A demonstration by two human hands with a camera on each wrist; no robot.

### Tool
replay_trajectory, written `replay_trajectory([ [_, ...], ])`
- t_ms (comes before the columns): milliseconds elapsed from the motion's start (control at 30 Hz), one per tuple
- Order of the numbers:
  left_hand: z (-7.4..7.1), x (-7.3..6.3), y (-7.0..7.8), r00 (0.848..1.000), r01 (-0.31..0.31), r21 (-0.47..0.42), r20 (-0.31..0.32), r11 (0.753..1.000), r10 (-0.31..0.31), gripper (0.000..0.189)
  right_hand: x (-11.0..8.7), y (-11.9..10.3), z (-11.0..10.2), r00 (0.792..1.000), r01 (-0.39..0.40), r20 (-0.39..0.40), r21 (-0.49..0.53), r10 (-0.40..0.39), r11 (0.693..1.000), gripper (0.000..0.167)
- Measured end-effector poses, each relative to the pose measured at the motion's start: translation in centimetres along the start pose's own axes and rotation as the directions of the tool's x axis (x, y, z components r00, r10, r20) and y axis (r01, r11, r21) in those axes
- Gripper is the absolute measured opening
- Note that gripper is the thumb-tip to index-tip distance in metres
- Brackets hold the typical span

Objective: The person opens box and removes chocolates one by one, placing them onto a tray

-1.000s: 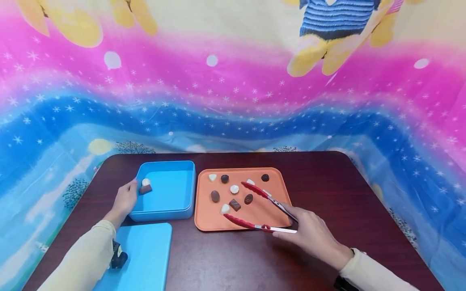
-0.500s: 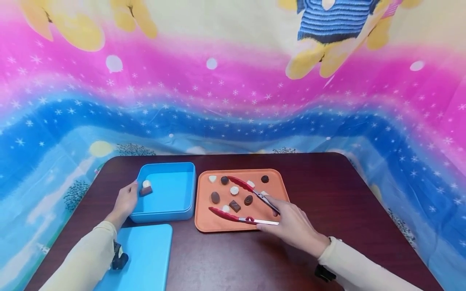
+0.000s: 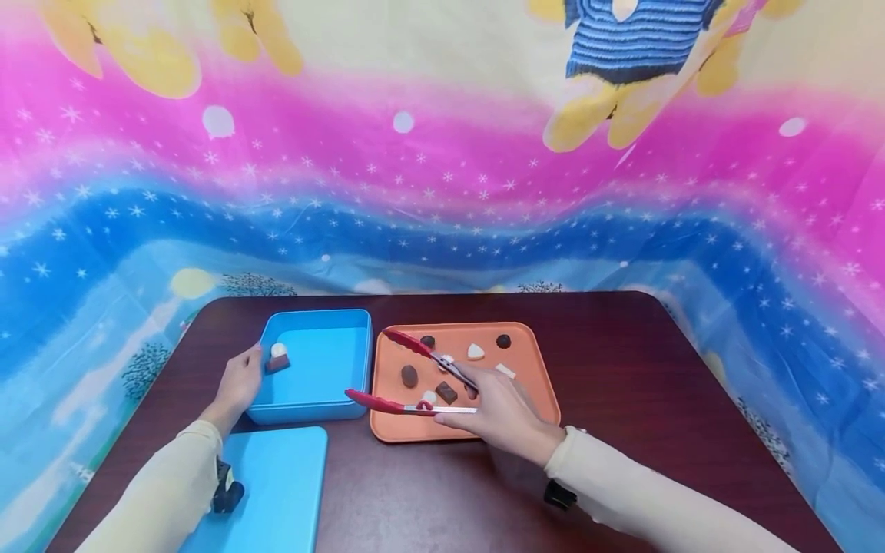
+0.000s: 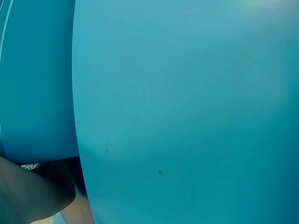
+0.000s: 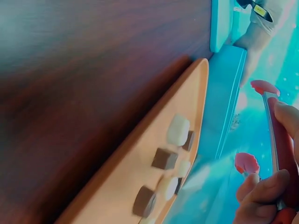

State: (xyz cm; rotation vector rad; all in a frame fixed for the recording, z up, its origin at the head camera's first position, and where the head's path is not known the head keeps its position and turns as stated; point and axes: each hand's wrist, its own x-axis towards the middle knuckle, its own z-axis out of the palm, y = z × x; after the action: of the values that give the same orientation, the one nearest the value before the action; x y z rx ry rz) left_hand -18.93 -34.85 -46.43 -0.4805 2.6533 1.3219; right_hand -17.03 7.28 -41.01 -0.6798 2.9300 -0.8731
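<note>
My left hand (image 3: 240, 382) grips the left wall of a blue box (image 3: 321, 361), which stands at the left of the table. Inside, near that hand, lie a brown chocolate piece (image 3: 278, 362) and a white one (image 3: 278, 349). My right hand (image 3: 503, 411) holds a pair of red-tipped metal tongs (image 3: 408, 342), their arms spread wide with nothing between the tips. One tip overlaps the left end of the orange tray (image 3: 535, 388), the other the box's front right corner. Several brown and white chocolates, among them a rectangular one (image 3: 446, 393), are on the tray; the tongs hide some.
A blue lid (image 3: 283, 476) lies flat in front of the box, under the left forearm. The tray sits right beside the box on the dark wooden table (image 3: 622, 369). A patterned cloth (image 3: 442, 177) hangs behind the table.
My right hand has carried the spread tongs leftward across the tray, toward the box. The left hand stays on the box, and the chocolates lie where they were.
</note>
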Motion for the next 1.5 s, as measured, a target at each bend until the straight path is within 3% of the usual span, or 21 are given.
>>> replay_trajectory([
  [100,-0.1,0.1,0.0,1.0,-0.006,0.004,-0.008,1.0,0.006,0.067,1.0,-0.9,0.7,1.0,0.006,0.011,-0.01,-0.006,1.0,0.086],
  [333,0.0,0.3,-0.2,1.0,0.002,0.001,-0.002,1.0,-0.002,0.067,3.4,-2.8,2.0,0.996,0.004,0.092,0.065,-0.01,0.998,0.066],
  [467,0.1,0.2,-0.2,1.0,0.01,-0.008,-0.008,1.0,-0.01,0.068,4.7,-3.8,2.8,0.993,0.003,0.115,0.103,-0.015,0.995,0.075],
  [667,0.2,0.3,0.2,1.0,0.031,-0.029,-0.005,0.999,-0.031,0.069,5.9,-5.3,4.0,0.991,0.095,0.09,-0.002,-0.095,0.995,0.073],
  [800,0.1,0.4,0.3,0.999,0.038,-0.028,-0.005,0.999,-0.038,0.069,6.8,-6.3,4.8,0.992,0.092,0.093,-0.029,-0.089,0.995,0.083],
  [967,0.0,0.4,0.0,1.0,0.021,-0.006,-0.02,1.0,-0.021,0.067,8.1,-7.4,5.7,0.988,0.113,0.114,-0.05,-0.107,0.992,0.075],
  [1267,0.1,0.1,0.1,0.999,0.028,-0.01,-0.024,1.0,-0.029,0.067,10.2,-9.0,7.9,0.982,0.139,0.158,-0.264,-0.099,0.954,0.06],
  [1500,0.2,0.3,0.2,0.999,0.036,-0.019,-0.027,0.999,-0.036,0.068,11.0,-9.3,9.0,0.981,0.156,0.161,-0.319,-0.109,0.935,0.052],
])
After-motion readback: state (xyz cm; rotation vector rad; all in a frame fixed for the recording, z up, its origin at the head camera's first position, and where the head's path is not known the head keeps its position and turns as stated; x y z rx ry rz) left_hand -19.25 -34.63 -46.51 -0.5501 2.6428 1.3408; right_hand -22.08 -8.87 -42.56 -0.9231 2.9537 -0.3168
